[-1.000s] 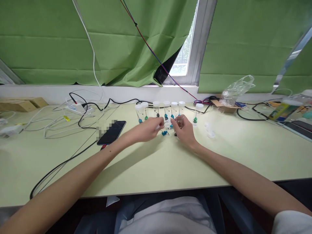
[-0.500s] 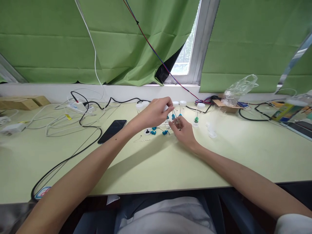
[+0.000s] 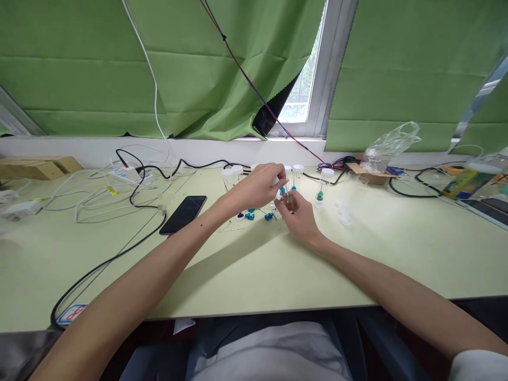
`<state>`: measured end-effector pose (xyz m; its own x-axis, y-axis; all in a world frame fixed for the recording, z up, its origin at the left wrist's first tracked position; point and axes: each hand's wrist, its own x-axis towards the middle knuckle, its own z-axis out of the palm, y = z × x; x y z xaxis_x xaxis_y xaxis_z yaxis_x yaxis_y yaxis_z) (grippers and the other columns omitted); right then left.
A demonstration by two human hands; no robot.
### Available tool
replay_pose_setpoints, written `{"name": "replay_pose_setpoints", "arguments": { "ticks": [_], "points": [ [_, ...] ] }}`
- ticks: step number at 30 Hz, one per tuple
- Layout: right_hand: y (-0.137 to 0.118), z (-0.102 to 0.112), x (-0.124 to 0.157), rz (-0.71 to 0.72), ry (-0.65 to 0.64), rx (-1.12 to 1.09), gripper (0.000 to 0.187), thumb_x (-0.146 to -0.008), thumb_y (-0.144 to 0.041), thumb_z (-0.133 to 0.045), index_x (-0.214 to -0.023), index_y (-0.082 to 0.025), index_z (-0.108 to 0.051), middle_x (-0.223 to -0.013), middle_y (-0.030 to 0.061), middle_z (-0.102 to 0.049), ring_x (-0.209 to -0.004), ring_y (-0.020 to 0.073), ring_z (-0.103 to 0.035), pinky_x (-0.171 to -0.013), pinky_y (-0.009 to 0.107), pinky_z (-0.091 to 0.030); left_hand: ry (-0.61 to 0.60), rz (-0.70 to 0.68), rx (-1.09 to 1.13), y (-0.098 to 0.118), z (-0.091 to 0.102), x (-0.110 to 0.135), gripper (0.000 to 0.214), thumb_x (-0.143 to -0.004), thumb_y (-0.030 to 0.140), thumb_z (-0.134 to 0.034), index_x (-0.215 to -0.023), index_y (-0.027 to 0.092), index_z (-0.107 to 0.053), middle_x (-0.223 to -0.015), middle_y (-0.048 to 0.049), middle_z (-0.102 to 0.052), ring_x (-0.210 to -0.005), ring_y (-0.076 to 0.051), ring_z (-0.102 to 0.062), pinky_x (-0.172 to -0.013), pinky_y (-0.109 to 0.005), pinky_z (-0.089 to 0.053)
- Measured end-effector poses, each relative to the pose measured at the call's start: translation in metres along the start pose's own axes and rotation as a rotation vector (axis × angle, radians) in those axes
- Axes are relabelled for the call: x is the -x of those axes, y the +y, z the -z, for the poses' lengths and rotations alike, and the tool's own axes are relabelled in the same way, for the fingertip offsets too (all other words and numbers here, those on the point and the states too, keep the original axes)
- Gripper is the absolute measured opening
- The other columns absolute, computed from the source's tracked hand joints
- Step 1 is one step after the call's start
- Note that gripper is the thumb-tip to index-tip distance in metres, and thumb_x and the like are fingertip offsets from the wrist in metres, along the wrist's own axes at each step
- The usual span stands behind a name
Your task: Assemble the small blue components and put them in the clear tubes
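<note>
My left hand (image 3: 265, 184) is closed in a pinch on a white cap (image 3: 276, 181), mostly covered by the fingers, with a thin metal rod below it. Just below and to the right, my right hand (image 3: 298, 216) closes its fingers round a small clear container (image 3: 289, 203), partly hidden. The rod reaches down to the container's mouth; whether it touches cannot be seen. Small blue pieces (image 3: 269, 216) and thin wire parts lie beside the hands. To the right stands a clear container with a white lid (image 3: 327, 173) and a green piece (image 3: 320, 195) inside.
More white-lidded containers (image 3: 298, 168) stand behind my hands. A black phone (image 3: 183, 214) lies to the left, near tangled cables (image 3: 95, 198). Clear round pieces (image 3: 345, 218) lie to the right. Farther back are a cardboard box (image 3: 371, 177) and a plastic bag (image 3: 391, 145).
My left hand has moved slightly to the right and a little down, with the white cap and rod closer over the container. My right hand has hardly moved.
</note>
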<state>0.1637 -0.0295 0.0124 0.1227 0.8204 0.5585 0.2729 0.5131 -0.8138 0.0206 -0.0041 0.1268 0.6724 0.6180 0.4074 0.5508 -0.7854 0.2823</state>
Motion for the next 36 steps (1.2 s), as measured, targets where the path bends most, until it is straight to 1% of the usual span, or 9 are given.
{"name": "replay_pose_setpoints", "arguments": {
  "ticks": [5,9,12,15,20,23,26,31,36],
  "points": [
    [0.001,0.000,0.000,0.012,-0.003,0.017,0.029,-0.088,-0.047,-0.061,-0.081,-0.022,-0.048,-0.067,-0.0042,-0.051,-0.054,0.0106,-0.042,-0.052,0.025,-0.034,-0.042,-0.016,0.010,-0.001,-0.006,0.000,0.019,-0.096,0.025,-0.042,-0.081,0.019,-0.053,-0.091,-0.0050,-0.063,-0.086,-0.019,-0.056,-0.071,-0.030,-0.041],
    [0.000,0.000,0.000,0.003,-0.008,0.049,0.031,-0.089,-0.049,-0.059,-0.080,-0.022,-0.047,-0.062,-0.0054,-0.047,-0.053,0.0113,-0.041,-0.052,0.026,-0.034,-0.056,-0.039,0.041,-0.002,-0.011,0.000,0.018,-0.094,0.024,-0.043,-0.082,0.019,-0.054,-0.092,-0.0049,-0.064,-0.088,-0.019,-0.056,-0.072,-0.030,-0.041],
    [0.000,0.000,0.000,-0.013,-0.016,0.041,0.034,-0.089,-0.053,-0.058,-0.079,-0.023,-0.046,-0.059,-0.0057,-0.047,-0.053,0.0117,-0.042,-0.053,0.026,-0.035,0.006,-0.069,0.082,-0.001,-0.011,-0.002,0.016,-0.095,0.024,-0.045,-0.085,0.019,-0.056,-0.092,-0.0038,-0.065,-0.087,-0.018,-0.057,-0.076,-0.030,-0.041],
    [0.000,0.000,0.001,-0.033,-0.029,0.014,0.035,-0.089,-0.055,-0.058,-0.083,-0.023,-0.047,-0.059,-0.0058,-0.048,-0.052,0.0120,-0.043,-0.053,0.026,-0.035,0.073,-0.084,0.138,0.004,-0.006,-0.004,0.017,-0.096,0.028,-0.047,-0.086,0.019,-0.057,-0.088,-0.0018,-0.065,-0.080,-0.015,-0.056,-0.072,-0.028,-0.040],
    [0.001,0.000,0.002,-0.048,-0.062,-0.011,0.034,-0.090,-0.055,-0.058,-0.086,-0.023,-0.049,-0.061,-0.0051,-0.051,-0.054,0.0126,-0.047,-0.055,0.027,-0.036,0.183,-0.018,0.186,0.013,-0.002,-0.006,0.036,-0.100,0.044,-0.038,-0.080,0.019,-0.054,-0.082,-0.0014,-0.063,-0.074,-0.015,-0.053,-0.066,-0.029,-0.037],
    [0.002,0.000,0.002,-0.062,-0.107,0.012,0.034,-0.091,-0.054,-0.058,-0.087,-0.022,-0.048,-0.059,-0.0056,-0.052,-0.054,0.0127,-0.048,-0.055,0.027,-0.036,0.131,0.020,0.171,0.012,-0.008,-0.007,0.045,-0.101,0.051,-0.032,-0.074,0.020,-0.049,-0.076,-0.0021,-0.060,-0.071,-0.017,-0.052,-0.064,-0.031,-0.036],
    [0.005,-0.001,0.001,-0.098,-0.148,0.080,0.034,-0.088,-0.051,-0.061,-0.080,-0.022,-0.044,-0.058,-0.0051,-0.053,-0.054,0.0134,-0.049,-0.055,0.028,-0.035,0.038,-0.003,0.068,0.008,-0.017,-0.007,0.046,-0.102,0.048,-0.028,-0.068,0.020,-0.043,-0.070,-0.0026,-0.055,-0.067,-0.017,-0.049,-0.064,-0.032,-0.034],
    [0.011,-0.003,0.001,-0.116,-0.159,0.142,0.036,-0.085,-0.049,-0.061,-0.073,-0.023,-0.039,-0.056,-0.0040,-0.054,-0.053,0.0141,-0.050,-0.054,0.029,-0.036,0.028,-0.047,-0.092,0.002,-0.024,-0.005,0.041,-0.103,0.040,-0.026,-0.070,0.020,-0.043,-0.076,-0.0042,-0.054,-0.071,-0.019,-0.049,-0.067,-0.033,-0.034],
    [0.008,-0.003,0.001,-0.147,-0.134,0.148,0.039,-0.083,-0.050,-0.062,-0.070,-0.024,-0.037,-0.050,-0.0051,-0.051,-0.048,0.0136,-0.047,-0.052,0.029,-0.036,0.014,-0.031,-0.130,0.000,-0.027,-0.005,0.042,-0.103,0.037,-0.025,-0.071,0.019,-0.047,-0.078,-0.0045,-0.052,-0.073,-0.019,-0.051,-0.069,-0.032,-0.036]
  ]
}}
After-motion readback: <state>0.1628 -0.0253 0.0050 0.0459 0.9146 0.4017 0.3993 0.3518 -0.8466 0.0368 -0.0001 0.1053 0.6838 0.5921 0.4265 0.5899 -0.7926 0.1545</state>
